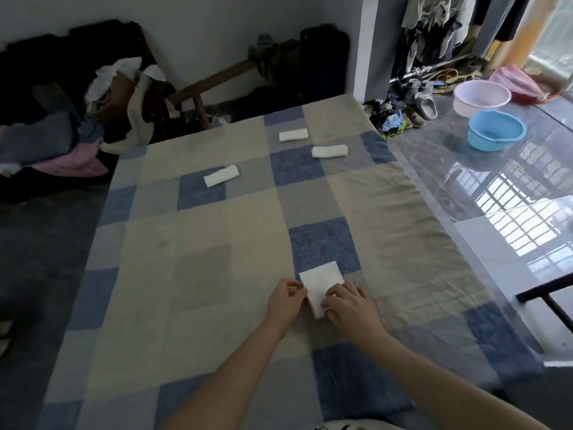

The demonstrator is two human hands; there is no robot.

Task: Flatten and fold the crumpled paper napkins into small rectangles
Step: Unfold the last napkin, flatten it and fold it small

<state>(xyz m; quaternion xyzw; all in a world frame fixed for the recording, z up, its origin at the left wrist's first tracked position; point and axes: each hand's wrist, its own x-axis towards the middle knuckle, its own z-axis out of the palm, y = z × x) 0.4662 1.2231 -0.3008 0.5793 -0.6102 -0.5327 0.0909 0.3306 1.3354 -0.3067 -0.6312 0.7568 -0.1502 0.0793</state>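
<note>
A white paper napkin lies flat, partly folded, on the checked blue and beige cloth near the front. My left hand pinches its left edge. My right hand presses and grips its lower right part, hiding that corner. Three folded napkins lie farther back: one at centre left, one at the far middle, and one to its right.
A pile of clothes lies off the cloth's far left corner. To the right on the shiny floor stand a blue basin, a white basin and shoes. A dark bar juts in at right.
</note>
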